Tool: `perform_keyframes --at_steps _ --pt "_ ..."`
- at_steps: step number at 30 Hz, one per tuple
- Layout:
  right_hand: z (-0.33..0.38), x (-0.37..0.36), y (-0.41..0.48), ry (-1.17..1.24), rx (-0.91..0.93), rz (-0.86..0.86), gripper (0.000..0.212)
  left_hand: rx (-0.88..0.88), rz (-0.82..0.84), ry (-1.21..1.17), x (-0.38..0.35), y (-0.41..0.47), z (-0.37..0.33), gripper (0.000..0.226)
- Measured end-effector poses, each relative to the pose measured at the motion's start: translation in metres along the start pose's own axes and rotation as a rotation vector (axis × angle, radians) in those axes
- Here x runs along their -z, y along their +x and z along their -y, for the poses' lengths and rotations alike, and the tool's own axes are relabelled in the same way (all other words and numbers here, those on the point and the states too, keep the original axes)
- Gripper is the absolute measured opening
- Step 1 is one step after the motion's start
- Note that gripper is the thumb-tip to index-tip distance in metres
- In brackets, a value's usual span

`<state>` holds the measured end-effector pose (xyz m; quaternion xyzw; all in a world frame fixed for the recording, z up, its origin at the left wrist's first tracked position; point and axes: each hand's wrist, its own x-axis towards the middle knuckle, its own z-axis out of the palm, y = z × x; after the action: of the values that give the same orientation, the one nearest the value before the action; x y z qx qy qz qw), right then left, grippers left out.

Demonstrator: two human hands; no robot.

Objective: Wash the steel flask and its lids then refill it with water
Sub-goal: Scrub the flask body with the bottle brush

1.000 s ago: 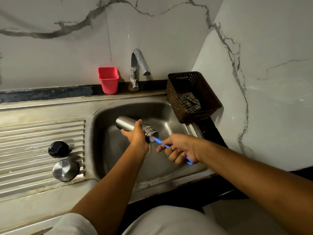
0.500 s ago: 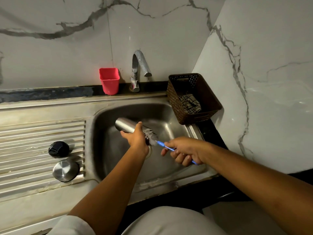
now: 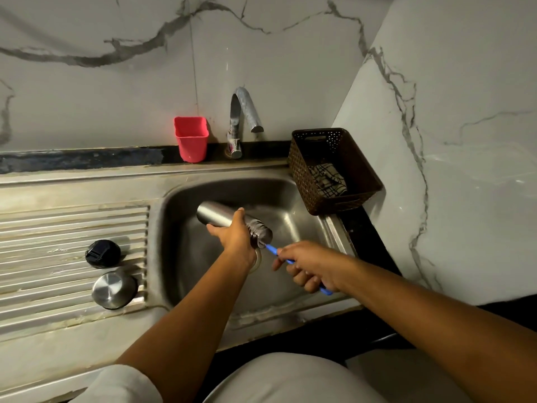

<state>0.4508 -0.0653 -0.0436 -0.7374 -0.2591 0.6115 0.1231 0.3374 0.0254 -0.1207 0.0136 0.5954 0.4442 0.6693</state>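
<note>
Over the steel sink basin (image 3: 290,199) my left hand (image 3: 236,237) grips the steel flask (image 3: 218,215), which lies nearly level with its threaded mouth pointing right. My right hand (image 3: 311,267) holds the blue handle of a bottle brush (image 3: 271,248); its working end is hidden inside the flask's mouth. On the ribbed drainboard (image 3: 58,234) to the left lie a black inner lid (image 3: 102,253) and a steel cup lid (image 3: 114,290), both apart from my hands.
A steel tap (image 3: 244,117) stands behind the basin with no water running. A pink cup (image 3: 191,139) sits on the ledge to its left. A brown perforated basket (image 3: 334,170) with a checked cloth rests on the basin's right rim. Marble walls close the back and right.
My right hand has drawn back to the right, pulling more of the blue brush handle out of the flask's mouth. The flask and left hand have barely shifted.
</note>
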Motion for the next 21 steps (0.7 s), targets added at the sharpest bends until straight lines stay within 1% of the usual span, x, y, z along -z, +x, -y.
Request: perform_keyframes --at_steps 1,2,3,4,6,7,8,9,10,11,12,13,15,16,17,18,19,20,21 --pt "0.003 0.002 -0.002 0.157 -0.065 0.070 0.033 0.000 0.013 -0.003 0.000 0.000 0.000 0.104" --pt "0.005 0.007 -0.005 0.166 -0.067 0.090 0.034 0.002 0.026 -0.009 -0.001 -0.001 0.000 0.104" --pt "0.008 0.010 -0.009 0.041 -0.004 0.061 0.033 0.006 0.037 -0.021 -0.001 -0.002 0.000 0.105" --pt "0.008 0.015 -0.009 -0.235 0.130 -0.047 0.031 0.009 0.037 -0.039 -0.002 -0.004 -0.001 0.105" --pt "0.007 0.022 -0.010 -1.013 0.453 -0.384 0.022 0.022 0.010 -0.084 -0.004 -0.006 -0.003 0.108" --pt "0.006 0.023 -0.011 -1.334 0.571 -0.559 0.018 0.033 -0.010 -0.096 -0.007 -0.006 -0.002 0.109" --pt "0.007 0.021 -0.013 -1.543 0.647 -0.712 0.016 0.047 -0.028 -0.106 -0.008 -0.007 -0.003 0.109" --pt "0.008 0.019 -0.015 -1.628 0.693 -0.783 0.017 0.063 -0.043 -0.115 -0.010 -0.008 -0.003 0.109" --pt "0.006 0.016 -0.013 -1.649 0.684 -0.785 0.019 0.071 -0.051 -0.118 -0.010 -0.009 -0.003 0.109" --pt "0.003 0.011 -0.011 -1.587 0.662 -0.741 0.020 0.058 -0.048 -0.103 -0.009 -0.008 -0.003 0.109" --pt "-0.002 0.006 -0.008 -1.412 0.608 -0.652 0.019 0.033 -0.042 -0.073 -0.008 -0.006 -0.002 0.109" --pt "-0.003 0.002 -0.005 -1.119 0.495 -0.500 0.019 0.008 -0.029 -0.038 -0.006 -0.004 -0.001 0.110" --pt "0.002 0.000 0.000 -0.339 0.141 -0.115 0.021 -0.037 0.009 0.017 0.000 -0.003 0.002 0.106" --pt "0.006 0.001 -0.002 -0.044 -0.010 0.030 0.022 -0.045 0.026 0.017 0.002 -0.003 0.003 0.102" --pt "0.009 0.004 -0.003 0.114 -0.073 0.102 0.023 -0.047 0.037 0.009 0.003 -0.002 0.004 0.099" --pt "0.010 0.009 -0.005 0.128 -0.079 0.127 0.024 -0.050 0.044 -0.001 0.003 -0.002 0.004 0.098" --pt "0.012 0.012 -0.007 -0.004 -0.027 0.098 0.024 -0.048 0.049 -0.001 0.003 -0.002 0.003 0.099" --pt "0.013 0.015 -0.006 -0.306 0.093 -0.009 0.022 -0.042 0.047 0.001 0.002 -0.003 0.002 0.101" --pt "0.013 0.017 -0.007 -0.712 0.240 -0.176 0.018 -0.032 0.033 0.004 0.001 -0.005 0.001 0.104"
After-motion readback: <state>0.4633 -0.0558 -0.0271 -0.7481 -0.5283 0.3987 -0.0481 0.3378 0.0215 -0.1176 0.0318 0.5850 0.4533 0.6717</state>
